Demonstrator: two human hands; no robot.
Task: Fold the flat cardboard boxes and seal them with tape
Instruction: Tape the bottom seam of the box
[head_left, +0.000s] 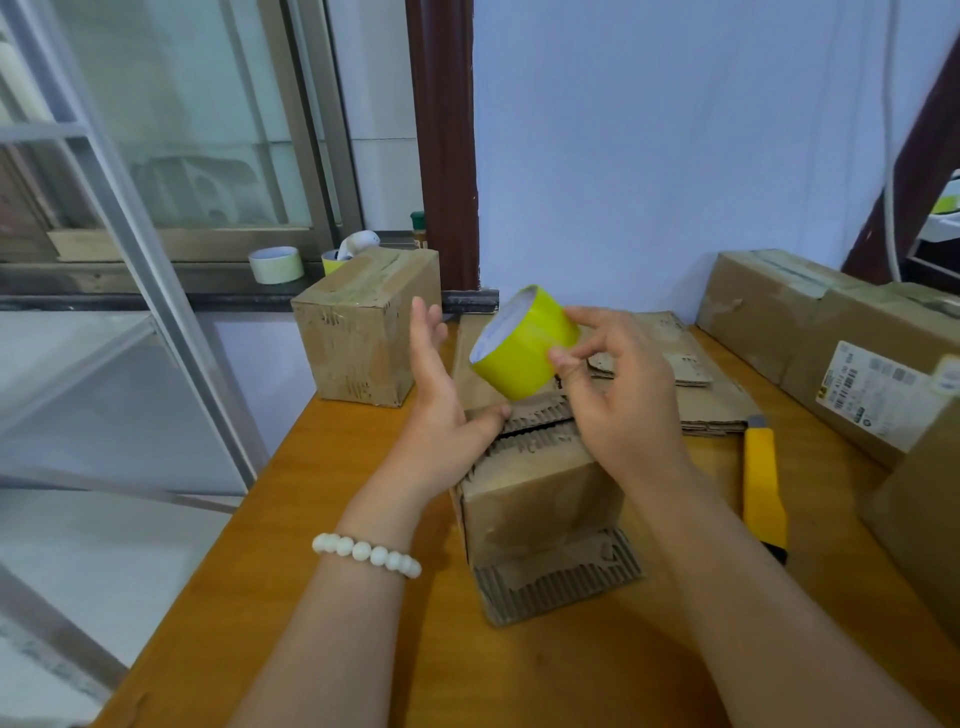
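Only one printed label (878, 395) shows, on a carton (815, 343) right of the half-folded box (540, 499); its writing is too small to read. Above that box the right hand (618, 400) pinches a yellow-green tape roll (519, 345). The left hand (441, 400), fingers spread, presses its thumb on the box's top flap. Flat cardboard (691, 395) lies behind the box and a yellow knife (761, 488) just to its right. Bare table (363, 623) runs left of it to the edge.
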